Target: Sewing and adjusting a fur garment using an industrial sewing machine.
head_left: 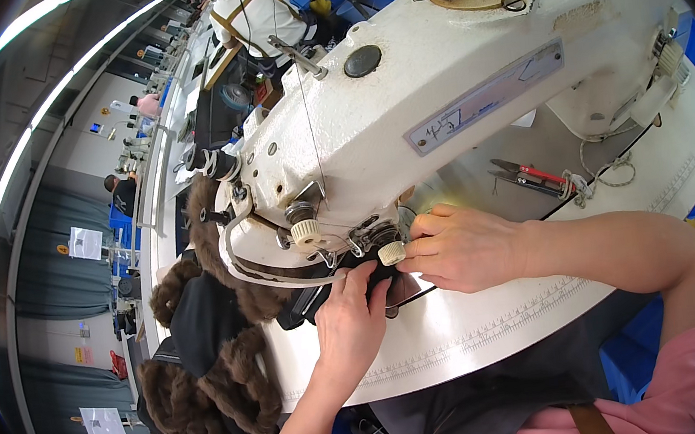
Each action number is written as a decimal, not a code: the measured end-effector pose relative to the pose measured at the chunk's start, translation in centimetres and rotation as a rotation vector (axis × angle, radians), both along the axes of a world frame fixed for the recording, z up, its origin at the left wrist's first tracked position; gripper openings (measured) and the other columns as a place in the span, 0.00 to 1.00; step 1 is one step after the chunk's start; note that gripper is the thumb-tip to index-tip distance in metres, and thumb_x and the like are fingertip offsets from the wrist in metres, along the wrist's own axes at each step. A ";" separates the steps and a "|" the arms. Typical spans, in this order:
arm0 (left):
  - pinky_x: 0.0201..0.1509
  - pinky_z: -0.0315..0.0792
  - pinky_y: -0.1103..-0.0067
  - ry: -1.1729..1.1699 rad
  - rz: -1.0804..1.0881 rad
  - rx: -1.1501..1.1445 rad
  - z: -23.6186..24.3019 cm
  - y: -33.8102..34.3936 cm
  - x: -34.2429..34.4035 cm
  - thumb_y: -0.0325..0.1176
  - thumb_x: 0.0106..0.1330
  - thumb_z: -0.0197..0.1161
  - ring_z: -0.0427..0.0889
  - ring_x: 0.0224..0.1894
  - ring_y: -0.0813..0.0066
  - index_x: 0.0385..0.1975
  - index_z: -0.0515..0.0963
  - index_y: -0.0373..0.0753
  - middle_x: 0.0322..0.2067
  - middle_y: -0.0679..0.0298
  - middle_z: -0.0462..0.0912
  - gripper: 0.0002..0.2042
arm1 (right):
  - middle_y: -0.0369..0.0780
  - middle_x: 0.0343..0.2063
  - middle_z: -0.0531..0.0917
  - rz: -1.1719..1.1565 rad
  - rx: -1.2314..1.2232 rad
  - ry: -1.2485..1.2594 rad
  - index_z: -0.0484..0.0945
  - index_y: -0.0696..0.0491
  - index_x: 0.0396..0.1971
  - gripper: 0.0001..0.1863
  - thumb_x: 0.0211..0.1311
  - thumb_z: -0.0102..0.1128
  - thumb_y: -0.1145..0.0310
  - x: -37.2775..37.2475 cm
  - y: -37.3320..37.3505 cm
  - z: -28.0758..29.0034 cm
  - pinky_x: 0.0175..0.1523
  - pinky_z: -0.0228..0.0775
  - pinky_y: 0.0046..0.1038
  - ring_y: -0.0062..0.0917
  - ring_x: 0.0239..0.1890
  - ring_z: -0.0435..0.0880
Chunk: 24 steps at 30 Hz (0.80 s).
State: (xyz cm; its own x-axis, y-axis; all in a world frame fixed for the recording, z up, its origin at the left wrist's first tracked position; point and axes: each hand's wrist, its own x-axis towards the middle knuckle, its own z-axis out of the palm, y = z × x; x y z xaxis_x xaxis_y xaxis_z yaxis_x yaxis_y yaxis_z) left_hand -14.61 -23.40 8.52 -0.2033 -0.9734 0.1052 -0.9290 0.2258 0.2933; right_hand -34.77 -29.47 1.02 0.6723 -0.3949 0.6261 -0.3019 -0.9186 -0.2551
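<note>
A white sewing machine [371, 120] spans the view, its head low over the table. Under the head lies a piece of black fabric [296, 308], partly covered by my fingers. My left hand [350, 315] grips this fabric from the near left, its thumb and forefinger bent over it. On the other side my right hand [467, 248] is closed, fingertips bunched at the fabric's right edge, beside a cream knob [391, 253]. The needle and the stitching spot are hidden behind the machine head and my fingers.
Red-handled scissors [531, 172] lie on the machine bed at right, beside a knotted cord [580, 186]. Brown fluffy trim with black garments [199, 345] heaps at the table's left. Ruler markings [497, 324] run along the near edge. A co-worker [255, 9] sits beyond.
</note>
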 end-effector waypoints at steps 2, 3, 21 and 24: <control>0.31 0.76 0.67 0.015 -0.010 -0.053 -0.7 0.0 0.5 0.29 0.62 0.65 0.82 0.28 0.54 0.43 0.79 0.35 0.33 0.54 0.80 0.11 | 0.28 0.40 0.83 0.006 0.020 0.007 0.83 0.51 0.41 0.13 0.56 0.62 0.65 -0.1 0.0 0.0 0.47 0.66 0.27 0.23 0.42 0.74; 0.31 0.76 0.67 0.018 -0.011 -0.051 -0.7 -0.1 0.6 0.29 0.62 0.65 0.82 0.28 0.54 0.43 0.79 0.35 0.33 0.54 0.80 0.11 | 0.29 0.38 0.83 0.008 0.030 0.005 0.83 0.52 0.42 0.14 0.56 0.62 0.66 -0.1 0.0 0.0 0.48 0.65 0.27 0.23 0.43 0.75; 0.25 0.77 0.74 -0.216 -0.291 -0.309 -0.8 -0.7 -0.2 0.23 0.51 0.63 0.82 0.25 0.66 0.41 0.80 0.35 0.39 0.63 0.79 0.15 | 0.33 0.25 0.78 -0.023 -0.020 0.014 0.81 0.51 0.33 0.09 0.54 0.63 0.64 0.6 0.1 0.5 0.32 0.70 0.30 0.28 0.28 0.75; 0.25 0.77 0.75 -0.219 -0.319 -0.271 -0.9 -0.9 -0.3 0.23 0.52 0.62 0.82 0.24 0.67 0.42 0.78 0.33 0.39 0.62 0.79 0.15 | 0.34 0.23 0.78 0.000 -0.001 0.054 0.81 0.50 0.29 0.07 0.53 0.63 0.64 1.1 -0.5 0.0 0.29 0.71 0.30 0.29 0.24 0.76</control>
State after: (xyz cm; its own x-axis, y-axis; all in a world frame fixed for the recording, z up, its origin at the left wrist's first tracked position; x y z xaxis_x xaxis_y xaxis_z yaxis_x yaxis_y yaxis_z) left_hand -14.92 -24.31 7.57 -0.5334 -0.8023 0.2679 -0.8343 0.5512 -0.0105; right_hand -33.68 -29.93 1.01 0.7056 -0.3938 0.5892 -0.3150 -0.9190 -0.2371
